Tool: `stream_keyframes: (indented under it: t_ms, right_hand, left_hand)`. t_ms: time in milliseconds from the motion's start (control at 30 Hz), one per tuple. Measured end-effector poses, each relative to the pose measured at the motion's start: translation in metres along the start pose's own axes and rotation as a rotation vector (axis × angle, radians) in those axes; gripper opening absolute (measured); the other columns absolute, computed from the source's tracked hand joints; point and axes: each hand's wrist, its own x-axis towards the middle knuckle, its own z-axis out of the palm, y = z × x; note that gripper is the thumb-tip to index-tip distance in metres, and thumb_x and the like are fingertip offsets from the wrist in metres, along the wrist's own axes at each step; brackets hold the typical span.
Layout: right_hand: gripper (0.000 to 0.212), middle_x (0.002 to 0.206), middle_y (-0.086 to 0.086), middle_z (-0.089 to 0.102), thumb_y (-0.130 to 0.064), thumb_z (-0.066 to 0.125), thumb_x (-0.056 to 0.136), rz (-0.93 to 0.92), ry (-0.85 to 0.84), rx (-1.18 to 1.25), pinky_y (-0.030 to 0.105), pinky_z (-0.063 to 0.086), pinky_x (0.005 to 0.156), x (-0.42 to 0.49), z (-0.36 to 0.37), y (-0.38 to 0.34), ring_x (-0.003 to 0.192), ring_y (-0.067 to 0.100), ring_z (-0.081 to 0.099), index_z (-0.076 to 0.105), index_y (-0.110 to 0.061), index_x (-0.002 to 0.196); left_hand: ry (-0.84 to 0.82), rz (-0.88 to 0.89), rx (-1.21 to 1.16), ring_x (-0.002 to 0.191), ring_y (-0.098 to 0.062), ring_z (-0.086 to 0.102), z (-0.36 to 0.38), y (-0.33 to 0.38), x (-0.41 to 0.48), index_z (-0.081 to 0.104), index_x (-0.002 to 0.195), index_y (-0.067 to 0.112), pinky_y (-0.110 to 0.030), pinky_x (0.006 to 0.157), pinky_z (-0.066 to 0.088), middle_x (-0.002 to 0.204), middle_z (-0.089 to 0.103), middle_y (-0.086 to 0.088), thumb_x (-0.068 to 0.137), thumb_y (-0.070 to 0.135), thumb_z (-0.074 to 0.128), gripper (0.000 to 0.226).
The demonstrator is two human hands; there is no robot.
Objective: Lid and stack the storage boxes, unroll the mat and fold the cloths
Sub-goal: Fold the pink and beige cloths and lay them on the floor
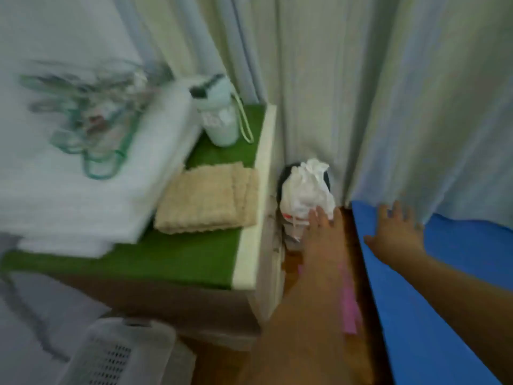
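A blue mat (pixel 433 295) lies flat on the wooden floor at the right, its far end under a pale curtain. My right hand (pixel 395 232) rests on the mat's far end with fingers spread. My left hand (pixel 326 229) reaches with straight fingers to a white plastic bag (pixel 308 190) in the corner and touches its lower edge. A folded beige cloth (pixel 206 201) lies on a green-topped low cabinet (pixel 177 259). White folded cloth (pixel 83 195) is stacked to its left. The frame is blurred.
A pale bottle (pixel 219 115) with a cord stands at the cabinet's back. Green hangers (pixel 91 120) lie on the white cloth. A grey perforated basket (pixel 116 354) sits at the bottom left. A pink object (pixel 349 309) lies on the floor beside the mat. The curtain (pixel 388 93) hangs behind.
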Motion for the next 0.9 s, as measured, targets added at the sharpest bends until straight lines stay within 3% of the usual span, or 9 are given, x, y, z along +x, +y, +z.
stream_keyframes:
  t_ms: [67, 133, 200, 333, 500, 600, 700, 800, 900]
  right_hand:
    - [0.075, 0.142, 0.022, 0.033, -0.036, 0.068, 0.082, 0.035, 0.097, 0.142, 0.054, 0.037, 0.105, 0.003, -0.063, -0.005, 0.133, 0.044, 0.031, 0.031, -0.005, 0.140]
    - [0.063, 0.129, 0.026, 0.041, -0.028, 0.068, 0.082, 0.021, 0.146, 0.264, 0.053, 0.039, 0.102, -0.011, -0.128, -0.024, 0.123, 0.046, 0.040, 0.039, 0.001, 0.130]
    - [0.056, 0.124, 0.028, 0.045, -0.026, 0.068, 0.082, -0.003, 0.163, 0.333, 0.051, 0.041, 0.100, -0.022, -0.169, -0.046, 0.117, 0.047, 0.046, 0.043, 0.003, 0.124]
    - [0.053, 0.129, 0.024, 0.050, -0.029, 0.063, 0.088, -0.248, 0.166, 0.427, 0.043, 0.046, 0.092, -0.067, -0.220, -0.106, 0.115, 0.041, 0.051, 0.044, -0.002, 0.129]
    - [0.045, 0.127, 0.005, 0.060, -0.034, 0.050, 0.094, -0.716, -0.001, 0.187, 0.034, 0.046, 0.096, -0.121, -0.211, -0.165, 0.115, 0.024, 0.057, 0.047, -0.019, 0.136]
    - [0.026, 0.116, 0.004, 0.060, -0.029, 0.047, 0.093, -0.889, -0.036, 0.015, 0.037, 0.048, 0.090, -0.135, -0.183, -0.184, 0.111, 0.025, 0.056, 0.054, -0.020, 0.117]
    - [0.025, 0.112, 0.005, 0.057, -0.028, 0.050, 0.090, -0.885, -0.067, 0.013, 0.036, 0.048, 0.082, -0.128, -0.151, -0.192, 0.105, 0.026, 0.056, 0.052, -0.018, 0.113]
    - [0.027, 0.115, 0.006, 0.054, -0.024, 0.050, 0.092, -0.858, 0.034, 0.062, 0.036, 0.046, 0.083, -0.115, -0.132, -0.198, 0.107, 0.026, 0.053, 0.054, -0.013, 0.116]
    - [0.021, 0.105, 0.009, 0.058, -0.024, 0.054, 0.087, -0.872, 0.123, 0.084, 0.040, 0.046, 0.079, -0.104, -0.131, -0.203, 0.100, 0.028, 0.054, 0.058, -0.012, 0.104]
  left_hand:
    - [0.087, 0.076, -0.029, 0.133, -0.034, 0.046, -0.058, 0.018, -0.009, 0.045, 0.144, 0.018, -0.042, 0.094, 0.049, 0.146, 0.044, -0.023, 0.088, 0.014, 0.041, 0.057]
    - [0.181, 0.150, 0.036, 0.134, -0.036, 0.038, -0.127, 0.015, -0.031, 0.029, 0.149, 0.014, -0.044, 0.098, 0.043, 0.147, 0.036, -0.022, 0.087, 0.017, 0.060, 0.069]
    - [0.292, 0.130, 0.080, 0.124, -0.033, 0.045, -0.174, 0.003, -0.045, 0.028, 0.148, 0.013, -0.043, 0.093, 0.044, 0.136, 0.045, -0.017, 0.082, 0.016, 0.067, 0.077]
    - [0.379, 0.006, 0.118, 0.121, -0.034, 0.046, -0.236, -0.050, -0.083, 0.031, 0.147, 0.011, -0.042, 0.092, 0.043, 0.132, 0.047, -0.017, 0.088, 0.016, 0.057, 0.065]
    - [0.196, -0.153, 0.291, 0.139, -0.030, 0.031, -0.231, -0.111, -0.115, 0.039, 0.140, 0.011, -0.040, 0.113, 0.030, 0.148, 0.035, -0.015, 0.095, 0.019, 0.049, 0.047]
    - [0.095, -0.141, 0.385, 0.143, -0.029, 0.027, -0.206, -0.133, -0.117, 0.037, 0.142, 0.010, -0.041, 0.115, 0.026, 0.151, 0.034, -0.015, 0.097, 0.019, 0.047, 0.046]
    - [0.079, -0.145, 0.401, 0.132, -0.028, 0.041, -0.188, -0.154, -0.110, 0.046, 0.133, 0.011, -0.039, 0.107, 0.034, 0.139, 0.047, -0.012, 0.099, 0.016, 0.040, 0.035]
    - [0.077, -0.107, 0.379, 0.108, -0.025, 0.058, -0.184, -0.165, -0.101, 0.056, 0.114, 0.013, -0.035, 0.090, 0.044, 0.118, 0.060, -0.009, 0.100, 0.014, 0.039, 0.022]
    - [0.155, -0.048, 0.313, 0.099, -0.026, 0.063, -0.184, -0.166, -0.094, 0.059, 0.107, 0.013, -0.037, 0.080, 0.046, 0.110, 0.063, -0.008, 0.098, 0.025, 0.042, 0.022]
